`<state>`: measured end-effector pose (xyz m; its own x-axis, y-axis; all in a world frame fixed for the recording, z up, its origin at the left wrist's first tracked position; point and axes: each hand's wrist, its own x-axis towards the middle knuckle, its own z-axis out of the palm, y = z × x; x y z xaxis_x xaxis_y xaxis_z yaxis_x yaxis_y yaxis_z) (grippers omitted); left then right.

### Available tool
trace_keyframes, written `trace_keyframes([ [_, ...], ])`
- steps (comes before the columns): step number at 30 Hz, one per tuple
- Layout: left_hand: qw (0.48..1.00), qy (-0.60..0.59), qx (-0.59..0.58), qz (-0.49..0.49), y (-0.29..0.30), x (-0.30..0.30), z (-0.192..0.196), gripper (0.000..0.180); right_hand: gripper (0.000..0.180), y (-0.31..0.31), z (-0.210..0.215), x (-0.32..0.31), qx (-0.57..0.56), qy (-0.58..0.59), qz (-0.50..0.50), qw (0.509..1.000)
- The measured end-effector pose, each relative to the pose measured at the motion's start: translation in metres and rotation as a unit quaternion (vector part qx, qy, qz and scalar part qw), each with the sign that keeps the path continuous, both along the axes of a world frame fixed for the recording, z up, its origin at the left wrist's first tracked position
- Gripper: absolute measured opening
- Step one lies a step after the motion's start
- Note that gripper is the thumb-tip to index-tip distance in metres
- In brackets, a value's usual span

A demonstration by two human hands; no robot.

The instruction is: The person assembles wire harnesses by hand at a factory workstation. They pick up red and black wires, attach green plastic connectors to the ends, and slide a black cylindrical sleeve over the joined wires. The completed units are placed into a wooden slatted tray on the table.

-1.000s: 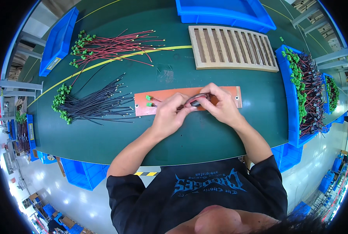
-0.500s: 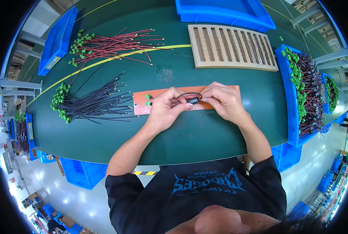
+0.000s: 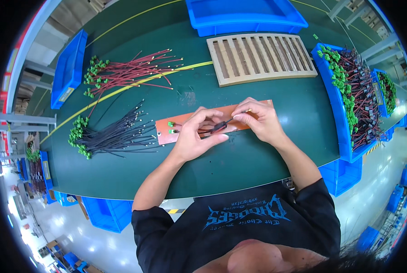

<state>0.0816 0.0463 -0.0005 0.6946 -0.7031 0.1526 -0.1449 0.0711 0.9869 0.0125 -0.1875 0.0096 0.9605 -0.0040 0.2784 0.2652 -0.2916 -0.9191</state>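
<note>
Over an orange-pink board (image 3: 164, 138), my left hand (image 3: 192, 136) is closed round a black-sleeved wire (image 3: 220, 126), its thumb stretched to the right. Thumb and fingers of my right hand (image 3: 258, 119) pinch the thin black end of that wire, and a small brass-coloured tip shows above them. Two green connectors (image 3: 171, 127) lie at the board's left end, with leads running under my left hand. To the left, a bundle of black wires (image 3: 117, 134) with green connectors lies on the table.
Red wires (image 3: 139, 68) with green connectors lie far left, near a blue tray (image 3: 69, 68). A slatted wooden rack (image 3: 262, 81) and a blue bin (image 3: 249, 23) stand at the back. At right, a blue bin (image 3: 328, 98) holds many wired green connectors. The green table (image 3: 253, 168) ends near my body.
The looped wire between my hands has been drawn straighter and now slants up to the right. My right hand holds its end further from the black sleeve. The whole view has shifted slightly.
</note>
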Motion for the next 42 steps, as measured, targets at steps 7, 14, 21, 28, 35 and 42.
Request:
trace_keyframes([
  [7, 0.995, 0.070, 0.048, -0.056, -0.026, 0.021, 0.009, 0.012, 0.015, 0.005, -0.006, -0.012, 0.099, 0.031, -0.042, 0.994],
  [14, 0.998, 0.057, 0.024, -0.006, -0.028, 0.002, -0.002, 0.013, 0.018, 0.011, -0.002, -0.014, 0.274, 0.122, -0.044, 0.953],
  [21, 0.997, -0.004, 0.079, -0.014, -0.028, 0.001, -0.001, 0.014, 0.015, 0.011, -0.014, -0.015, 0.293, 0.130, -0.047, 0.946],
  [28, 0.999, 0.052, 0.015, -0.002, -0.030, -0.003, -0.009, 0.015, 0.014, 0.011, -0.016, -0.014, 0.243, 0.110, -0.058, 0.962],
  [35, 0.995, 0.102, -0.013, 0.004, -0.029, 0.001, -0.014, 0.015, 0.014, 0.015, -0.018, -0.013, 0.295, 0.129, -0.027, 0.946],
  [42, 0.994, 0.103, 0.022, -0.016, -0.030, 0.003, -0.001, 0.014, 0.016, 0.016, -0.018, -0.013, 0.295, 0.141, -0.046, 0.944],
])
